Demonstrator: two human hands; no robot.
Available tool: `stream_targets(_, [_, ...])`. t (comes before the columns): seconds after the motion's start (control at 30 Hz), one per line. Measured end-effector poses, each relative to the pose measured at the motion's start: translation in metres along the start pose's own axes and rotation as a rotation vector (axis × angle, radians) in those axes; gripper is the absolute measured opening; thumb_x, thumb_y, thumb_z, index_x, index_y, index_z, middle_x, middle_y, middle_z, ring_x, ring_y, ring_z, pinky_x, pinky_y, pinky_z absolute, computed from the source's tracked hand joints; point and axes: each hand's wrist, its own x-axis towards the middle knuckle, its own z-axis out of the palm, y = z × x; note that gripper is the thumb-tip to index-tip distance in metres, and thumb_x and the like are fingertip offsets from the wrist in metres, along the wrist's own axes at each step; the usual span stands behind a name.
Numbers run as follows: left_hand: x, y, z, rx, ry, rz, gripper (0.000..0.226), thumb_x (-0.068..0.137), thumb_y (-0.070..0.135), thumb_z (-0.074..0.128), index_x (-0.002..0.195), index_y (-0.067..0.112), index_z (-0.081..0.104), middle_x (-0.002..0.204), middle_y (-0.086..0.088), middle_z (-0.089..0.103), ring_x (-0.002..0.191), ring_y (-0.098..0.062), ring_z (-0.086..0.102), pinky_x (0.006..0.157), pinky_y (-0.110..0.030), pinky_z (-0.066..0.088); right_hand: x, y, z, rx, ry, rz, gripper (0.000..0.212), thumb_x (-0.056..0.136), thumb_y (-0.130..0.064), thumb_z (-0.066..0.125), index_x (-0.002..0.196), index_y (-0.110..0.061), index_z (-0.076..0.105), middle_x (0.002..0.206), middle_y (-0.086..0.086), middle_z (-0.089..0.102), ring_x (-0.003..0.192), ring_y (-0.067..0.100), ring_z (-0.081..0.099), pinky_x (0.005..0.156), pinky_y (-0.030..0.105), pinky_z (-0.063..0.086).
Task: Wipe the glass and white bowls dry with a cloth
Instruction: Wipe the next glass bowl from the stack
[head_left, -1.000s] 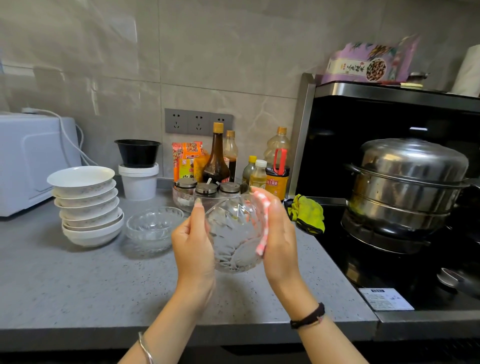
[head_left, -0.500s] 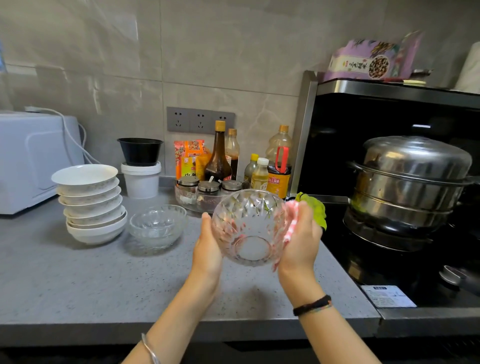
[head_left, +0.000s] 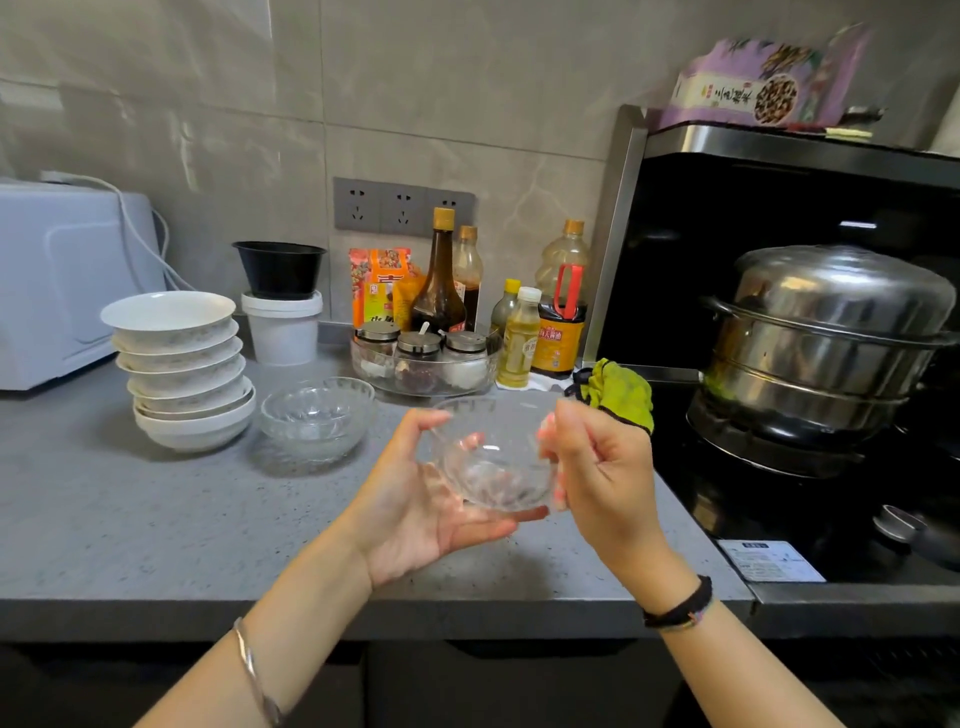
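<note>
My left hand (head_left: 415, 501) cups the glass bowl (head_left: 493, 462), my right hand (head_left: 605, 467) pinches the cloth (head_left: 559, 500) against its wall; I should rotate steadily.

One head-worn wide-angle view looks forward and down, close over the table (head_left: 135, 525), facing the far tiled wall (head_left: 415, 93).

Soft, moderately bright light is falling evenly from above. The grey wall tiles (head_left: 208, 104) are throwing back broad pale reflections, and the steel steamer pot (head_left: 831, 322) is carrying streaky glare. Faint, diffuse shadows are pooling on the countertop (head_left: 130, 519) under the stacked white bowls (head_left: 182, 364). The glass bowl (head_left: 493, 457) and the right hand (head_left: 597, 467) at its rim are smearing slightly with motion. Wide-angle distortion is bending the edge of the range hood (head_left: 615, 234) and softening the purple packet (head_left: 763, 83).
</note>
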Motion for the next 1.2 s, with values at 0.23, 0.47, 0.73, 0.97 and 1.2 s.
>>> stream_targets(0.23, [-0.003,-0.02,-0.006,0.167,0.17,0.413,0.077,0.057,0.031,0.067,0.131,0.023,0.048,0.127,-0.007,0.063,0.1,-0.036,0.068,0.075,-0.042,0.06,0.017,-0.035,-0.003,0.202,-0.169,0.416,0.024,0.089,-0.047,0.037,0.102,-0.028,0.041,0.082,0.007,0.048,0.061,0.02,0.053,0.052,0.025,0.045])
stream_targets(0.47, [-0.013,-0.045,0.0,0.261,0.267,0.592,0.045,0.079,0.047,0.043,0.113,0.026,0.064,0.103,-0.004,0.074,0.093,-0.018,0.071,0.077,-0.035,0.056,-0.009,-0.022,0.011,-0.75,-0.65,-0.01,0.03,0.094,-0.036,0.048,0.121,-0.024,0.043,0.129,-0.006,0.037,0.099,0.006,0.052,0.078,0.023,0.046])
stream_targets(0.73, [-0.022,-0.046,-0.005,0.273,0.305,0.592,0.034,0.085,0.043,0.046,0.111,0.029,0.063,0.105,-0.001,0.073,0.097,-0.019,0.07,0.081,-0.039,0.055,-0.026,-0.003,-0.016,-0.961,-0.867,-0.468,0.069,0.094,-0.066,0.028,0.142,-0.02,0.046,0.153,0.001,0.034,0.146,0.017,0.02,0.12,0.044,0.007])
stream_targets(0.97, [-0.002,-0.062,-0.008,0.205,0.451,0.644,0.037,0.081,0.044,0.052,0.114,0.032,0.062,0.114,-0.006,0.07,0.105,-0.023,0.067,0.081,-0.036,0.054,-0.053,-0.005,-0.005,-1.046,-0.861,-0.308,0.085,0.068,-0.052,0.069,0.14,-0.011,0.047,0.141,0.009,0.051,0.132,0.026,0.047,0.117,0.037,0.019])
stream_targets(1.2, [0.009,-0.065,-0.006,0.109,0.457,0.595,0.03,0.094,0.045,0.042,0.117,0.036,0.059,0.112,0.007,0.07,0.096,-0.027,0.07,0.076,-0.04,0.053,-0.066,-0.021,0.013,-0.557,-0.823,-0.055,0.066,0.076,-0.016,0.062,0.139,-0.024,0.042,0.125,-0.013,0.057,0.117,0.008,0.05,0.107,0.03,0.029])
